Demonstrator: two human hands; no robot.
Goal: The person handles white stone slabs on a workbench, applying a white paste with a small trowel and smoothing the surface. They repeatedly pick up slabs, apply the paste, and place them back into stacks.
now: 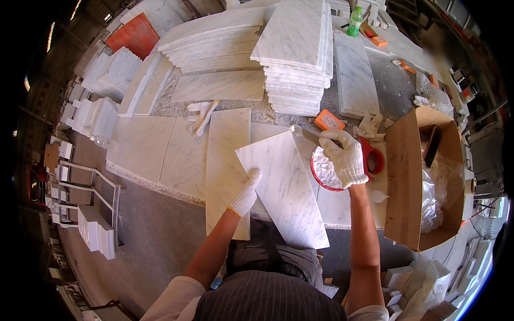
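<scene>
My left hand, in a white knit glove, grips the left edge of a tilted white marble slab with grey veins. Its thumb lies on top and the other fingers are hidden beneath. In my gloved right hand is a putty knife, its blade pointing left at the slab's far corner with white paste on the tip. Below that hand sits a red-rimmed tub of white paste, partly covered by the glove. Under the tilted slab, another marble slab lies lengthwise on the bench.
Tall stacks of marble slabs stand at the back. An orange box, loose gloves and a red tape roll lie around. An open cardboard box stands right, a green bottle far right, a metal cart left.
</scene>
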